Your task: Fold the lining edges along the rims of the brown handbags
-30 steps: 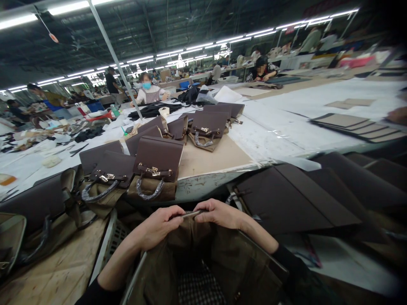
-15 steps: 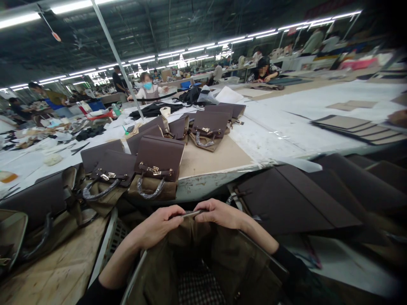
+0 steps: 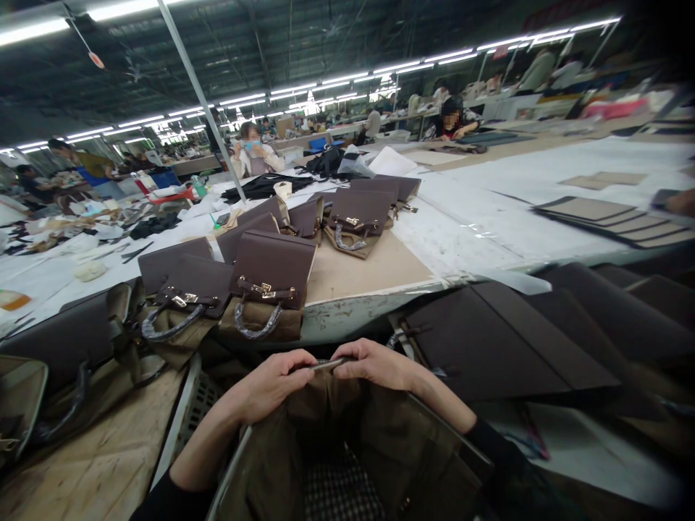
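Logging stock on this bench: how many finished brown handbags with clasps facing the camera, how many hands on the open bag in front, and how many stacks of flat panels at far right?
Brown handbags with visible clasps: 3
Hands, left hand and right hand, on the olive bag: 2
Panel stacks: 1
Total: 6

Both hands, left hand (image 3: 268, 387) and right hand (image 3: 374, 364), are pinching the top edge of an olive-brown bag (image 3: 347, 441), which is filling the room below them. Just ahead, the table edge (image 3: 358, 307) is blocking the way. Ahead-left, 2 brown handbags (image 3: 271, 278) are standing at that edge, closing it off. Ahead-right of them, a bare tan board (image 3: 363, 268) is lying open. To the right, dark leather panels (image 3: 504, 340) are crowding close. To the left, a wooden surface (image 3: 103, 456) is lying free.
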`<state>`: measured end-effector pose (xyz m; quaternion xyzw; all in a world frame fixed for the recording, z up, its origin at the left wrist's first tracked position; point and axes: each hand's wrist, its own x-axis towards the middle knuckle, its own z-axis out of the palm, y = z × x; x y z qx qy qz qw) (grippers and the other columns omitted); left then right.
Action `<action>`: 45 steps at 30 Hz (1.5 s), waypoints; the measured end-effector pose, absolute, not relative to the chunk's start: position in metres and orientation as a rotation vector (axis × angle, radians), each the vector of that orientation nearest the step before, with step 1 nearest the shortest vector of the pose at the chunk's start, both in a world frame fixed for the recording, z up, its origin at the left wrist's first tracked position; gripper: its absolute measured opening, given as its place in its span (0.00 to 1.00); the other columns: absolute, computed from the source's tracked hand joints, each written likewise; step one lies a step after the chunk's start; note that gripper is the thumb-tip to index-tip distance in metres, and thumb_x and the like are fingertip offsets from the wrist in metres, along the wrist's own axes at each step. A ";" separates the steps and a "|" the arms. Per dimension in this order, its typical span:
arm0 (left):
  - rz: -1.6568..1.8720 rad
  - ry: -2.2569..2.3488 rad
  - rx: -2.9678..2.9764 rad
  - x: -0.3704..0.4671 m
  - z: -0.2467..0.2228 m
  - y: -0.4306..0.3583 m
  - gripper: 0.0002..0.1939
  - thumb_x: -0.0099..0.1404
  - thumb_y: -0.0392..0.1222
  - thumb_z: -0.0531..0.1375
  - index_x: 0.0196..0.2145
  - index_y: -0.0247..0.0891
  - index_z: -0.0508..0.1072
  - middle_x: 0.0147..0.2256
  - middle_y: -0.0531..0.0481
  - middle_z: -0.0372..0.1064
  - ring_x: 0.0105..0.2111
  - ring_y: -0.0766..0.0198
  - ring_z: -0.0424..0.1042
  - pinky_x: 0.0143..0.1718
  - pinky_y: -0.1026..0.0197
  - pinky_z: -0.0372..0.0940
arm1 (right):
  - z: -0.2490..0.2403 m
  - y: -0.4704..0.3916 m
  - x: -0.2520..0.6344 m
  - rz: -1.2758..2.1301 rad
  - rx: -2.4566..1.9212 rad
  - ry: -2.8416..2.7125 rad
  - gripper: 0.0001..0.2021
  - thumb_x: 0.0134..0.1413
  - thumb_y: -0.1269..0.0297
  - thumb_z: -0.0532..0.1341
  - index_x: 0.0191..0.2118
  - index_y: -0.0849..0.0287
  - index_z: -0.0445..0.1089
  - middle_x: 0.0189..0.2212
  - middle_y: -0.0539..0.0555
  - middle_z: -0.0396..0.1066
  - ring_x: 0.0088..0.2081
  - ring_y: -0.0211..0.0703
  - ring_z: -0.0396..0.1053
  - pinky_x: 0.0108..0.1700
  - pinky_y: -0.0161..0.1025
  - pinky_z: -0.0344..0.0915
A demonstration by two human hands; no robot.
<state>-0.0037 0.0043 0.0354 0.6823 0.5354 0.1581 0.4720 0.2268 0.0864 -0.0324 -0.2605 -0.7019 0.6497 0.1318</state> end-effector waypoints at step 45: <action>0.414 1.304 1.646 0.000 0.034 0.007 0.12 0.68 0.44 0.53 0.43 0.39 0.74 0.40 0.53 0.73 0.41 0.60 0.68 0.40 0.61 0.61 | -0.040 0.088 0.230 1.946 -0.736 -1.958 0.13 0.53 0.59 0.65 0.42 0.59 0.76 0.31 0.49 0.71 0.32 0.40 0.63 0.36 0.36 0.58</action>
